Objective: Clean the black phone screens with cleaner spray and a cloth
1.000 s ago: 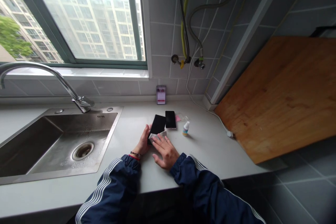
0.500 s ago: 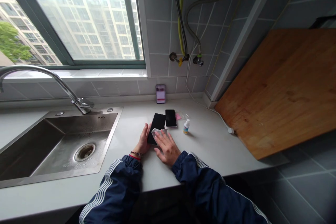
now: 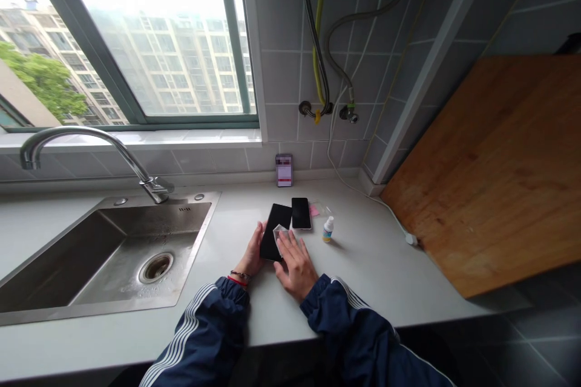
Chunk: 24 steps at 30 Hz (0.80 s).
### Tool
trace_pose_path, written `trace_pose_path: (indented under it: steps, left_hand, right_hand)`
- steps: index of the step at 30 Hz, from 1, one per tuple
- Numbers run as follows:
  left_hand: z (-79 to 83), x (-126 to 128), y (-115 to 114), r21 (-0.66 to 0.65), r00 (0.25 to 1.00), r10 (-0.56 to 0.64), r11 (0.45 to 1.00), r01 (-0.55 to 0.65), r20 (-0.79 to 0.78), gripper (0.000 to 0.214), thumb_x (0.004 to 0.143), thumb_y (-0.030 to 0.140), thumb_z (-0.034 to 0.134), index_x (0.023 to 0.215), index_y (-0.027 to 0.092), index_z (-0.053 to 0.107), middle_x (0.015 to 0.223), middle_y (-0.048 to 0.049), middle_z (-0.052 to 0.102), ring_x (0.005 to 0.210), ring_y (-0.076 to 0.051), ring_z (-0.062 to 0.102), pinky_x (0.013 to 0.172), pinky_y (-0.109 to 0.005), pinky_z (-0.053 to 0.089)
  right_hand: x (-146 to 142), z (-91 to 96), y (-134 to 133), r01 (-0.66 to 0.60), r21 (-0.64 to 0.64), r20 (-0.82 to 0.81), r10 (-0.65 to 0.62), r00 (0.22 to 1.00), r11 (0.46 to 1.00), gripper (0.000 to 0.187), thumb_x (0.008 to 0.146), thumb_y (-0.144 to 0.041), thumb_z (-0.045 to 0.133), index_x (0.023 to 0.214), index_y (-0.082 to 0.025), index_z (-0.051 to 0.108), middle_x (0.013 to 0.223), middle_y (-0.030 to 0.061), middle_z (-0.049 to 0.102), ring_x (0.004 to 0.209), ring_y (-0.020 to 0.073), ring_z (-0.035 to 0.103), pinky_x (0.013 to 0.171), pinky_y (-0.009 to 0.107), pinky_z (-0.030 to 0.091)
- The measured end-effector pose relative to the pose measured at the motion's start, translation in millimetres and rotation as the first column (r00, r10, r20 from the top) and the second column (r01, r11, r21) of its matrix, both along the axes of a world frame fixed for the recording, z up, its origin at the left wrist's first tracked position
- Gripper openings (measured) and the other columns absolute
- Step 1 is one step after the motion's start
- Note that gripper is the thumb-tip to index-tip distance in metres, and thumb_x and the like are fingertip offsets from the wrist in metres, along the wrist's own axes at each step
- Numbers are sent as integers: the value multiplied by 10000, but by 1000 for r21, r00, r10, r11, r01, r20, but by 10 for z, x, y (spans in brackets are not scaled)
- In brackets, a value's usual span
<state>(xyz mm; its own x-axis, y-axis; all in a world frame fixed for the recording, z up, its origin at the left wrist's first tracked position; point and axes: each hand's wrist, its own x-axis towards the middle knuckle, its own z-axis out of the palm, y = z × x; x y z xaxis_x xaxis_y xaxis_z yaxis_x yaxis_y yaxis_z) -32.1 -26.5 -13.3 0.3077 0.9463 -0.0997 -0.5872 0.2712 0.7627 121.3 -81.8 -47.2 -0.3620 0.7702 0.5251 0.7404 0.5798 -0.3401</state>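
Along its left edge, my left hand (image 3: 252,249) grips a black tablet (image 3: 271,242) that lies tilted on the counter. My right hand (image 3: 297,266) is spread over the tablet's lower right part, its fingers pressing a thin whitish cloth (image 3: 279,230) against the dark screen. Part of the cloth is hidden beneath those fingers. Just right of the tablet rests a smaller black phone (image 3: 301,213). A small white spray bottle (image 3: 327,230) with a blue and yellow label stands upright further right, apart from both hands.
A clear wrapper with a pink piece (image 3: 314,210) lies beside the phone. Another phone (image 3: 284,170) leans upright against the wall. On the left is a steel sink (image 3: 131,266) with a faucet (image 3: 97,133). A wooden board (image 3: 499,175) leans at the right, near a white cable plug (image 3: 411,239).
The whole view has shifted, so everything sits lower and further right. On the tablet, my right hand and the cloth have slid slightly right; my left hand keeps its hold.
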Motion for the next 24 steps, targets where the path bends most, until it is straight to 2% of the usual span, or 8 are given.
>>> trace_pose_path:
  steps: [3, 7, 12, 14, 16, 20, 22, 24]
  left_hand:
    - [22, -2, -16, -25, 1000, 17, 1000, -17, -14, 601, 963, 590, 539, 1412, 194, 591, 1226, -100, 746, 1192, -293, 676, 1055, -404, 511]
    - [8, -6, -13, -22, 1000, 4, 1000, -3, 6, 628, 963, 579, 549, 1460, 195, 545, 1249, -104, 737, 1186, -297, 681, 1067, -421, 505]
    - [-57, -37, 12, -87, 1000, 29, 996, -29, -1, 680, 952, 606, 549, 1506, 216, 493, 1253, -107, 737, 1178, -306, 686, 1074, -441, 497]
    - [-77, -48, 23, -94, 1000, 20, 995, -20, -1, 694, 949, 626, 536, 1512, 223, 484, 1288, -110, 719, 1198, -311, 674, 1080, -449, 489]
    - [-90, -52, 34, -85, 1000, -2, 996, 3, 21, 707, 946, 642, 527, 1513, 221, 482, 1346, -117, 686, 1232, -317, 652, 1093, -453, 476]
    - [-101, -48, 56, -55, 996, -30, 998, 34, 80, 734, 943, 664, 508, 1533, 231, 456, 1444, -125, 614, 1308, -336, 592, 1126, -461, 440]
    - [-107, -50, 70, -55, 995, -32, 998, 37, 94, 751, 942, 690, 476, 1546, 247, 433, 1457, -120, 604, 1323, -341, 579, 1133, -472, 430]
    - [-114, -55, 84, -80, 994, -19, 996, 28, 110, 780, 936, 719, 446, 1553, 242, 417, 1444, -127, 612, 1319, -343, 583, 1134, -476, 429]
  right_hand:
    - [0, 18, -11, -124, 3, 68, 123, 990, 992, 672, 871, -247, 581, 1521, -125, 463, 1620, 103, 384, 1558, 323, 216, 1221, 615, 275]
    - [0, 40, -16, -21, -11, 37, 22, 999, 1000, 669, 873, -223, 565, 1527, -126, 459, 1627, 107, 368, 1561, 340, 193, 1212, 627, 283]
    - [-14, 31, -63, -166, -18, 112, 167, 980, 986, 666, 880, -269, 583, 1523, -136, 470, 1621, 84, 379, 1558, 350, 200, 1225, 641, 241]
    - [-12, 58, -28, -131, -25, 105, 133, 986, 991, 598, 918, -264, 555, 1505, -166, 499, 1616, 51, 392, 1559, 353, 192, 1230, 655, 207]
    - [-4, 129, 93, -62, -27, 80, 64, 995, 998, 554, 959, -263, 524, 1507, -187, 499, 1618, 39, 389, 1561, 358, 179, 1227, 665, 193]
    - [-9, 357, 528, 28, -35, 47, -27, 999, 999, 545, 1004, -305, 503, 1533, -181, 460, 1634, 67, 359, 1560, 363, 178, 1211, 676, 209]
    - [-44, 437, 690, 38, -29, 36, -37, 999, 999, 549, 1022, -309, 471, 1545, -145, 436, 1648, 98, 324, 1564, 377, 150, 1204, 692, 194]
    - [-95, 446, 714, -9, -23, 50, 10, 999, 1000, 558, 1020, -347, 493, 1542, -153, 445, 1641, 111, 338, 1561, 359, 178, 1218, 672, 179]
